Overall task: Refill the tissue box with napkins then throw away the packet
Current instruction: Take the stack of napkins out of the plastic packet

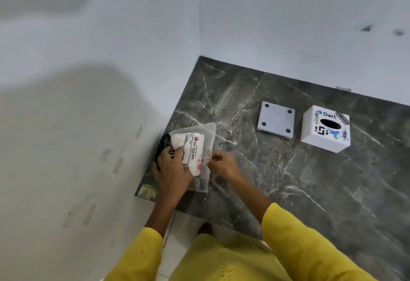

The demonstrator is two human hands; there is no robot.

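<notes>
Packet (192, 150) over counter's (288, 169) left edge, gripped in left hand (172, 170); right hand (223, 162) pinching its clear right edge; box (325, 128) well apart, right, beside grey plate (276, 119).

One packet (192, 149) of tissues is seen, held over the worktop (310, 180). One white box (325, 128) with a single oval slot is counted, and beside it one grey square base plate (276, 119), on which four dark round pads are seen, one at each corner. Several stickers are counted on the box; the exact number cannot be told. Two hands are in view, the left (172, 167) and the right (223, 162), and two yellow sleeves.
</notes>
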